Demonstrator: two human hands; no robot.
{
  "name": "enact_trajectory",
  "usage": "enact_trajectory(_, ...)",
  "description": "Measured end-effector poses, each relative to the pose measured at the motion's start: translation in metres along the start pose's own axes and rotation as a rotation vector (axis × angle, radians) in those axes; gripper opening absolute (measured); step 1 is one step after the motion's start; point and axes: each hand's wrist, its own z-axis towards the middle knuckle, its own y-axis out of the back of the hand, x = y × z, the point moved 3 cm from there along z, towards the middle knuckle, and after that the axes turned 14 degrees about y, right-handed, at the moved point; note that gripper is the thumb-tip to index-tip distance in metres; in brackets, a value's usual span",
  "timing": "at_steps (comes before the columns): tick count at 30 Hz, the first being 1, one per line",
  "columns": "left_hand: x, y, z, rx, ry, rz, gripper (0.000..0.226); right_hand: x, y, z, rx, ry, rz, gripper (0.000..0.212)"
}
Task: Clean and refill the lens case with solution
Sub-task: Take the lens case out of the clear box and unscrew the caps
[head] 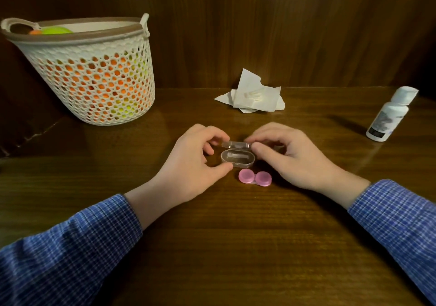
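Both forearms rest on the wooden counter (236,246), angled inward. Left hand (191,161) pinches the clear plastic box (238,158) between curled fingers and thumb at its left end. Right hand (290,154) pinches the box's raised lid at its right end. Pink lens case (254,177) lies closed just in front of the box. Solution bottle (389,115) stands far right.

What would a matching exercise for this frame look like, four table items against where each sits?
Things:
1. clear box
2. pink lens case
3. solution bottle
4. basket

Places:
A. far left, coloured balls inside
B. between both hands, lid open
C. far right, standing alone
D. on the table just in front of the clear box

Pairs: 1-B, 2-D, 3-C, 4-A
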Motion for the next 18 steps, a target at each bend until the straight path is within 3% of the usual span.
enact_trajectory(5, -0.0040, -0.0011, -0.0021, 0.000, -0.035, 0.084, 0.022, 0.0016, -0.0022, -0.0005, 0.057, 0.028, -0.067, 0.018)
enact_trajectory(18, -0.0031, -0.0031, 0.0010, -0.027, -0.102, 0.068, 0.013, 0.0012, -0.0088, 0.0041, 0.091, 0.054, -0.100, 0.021)
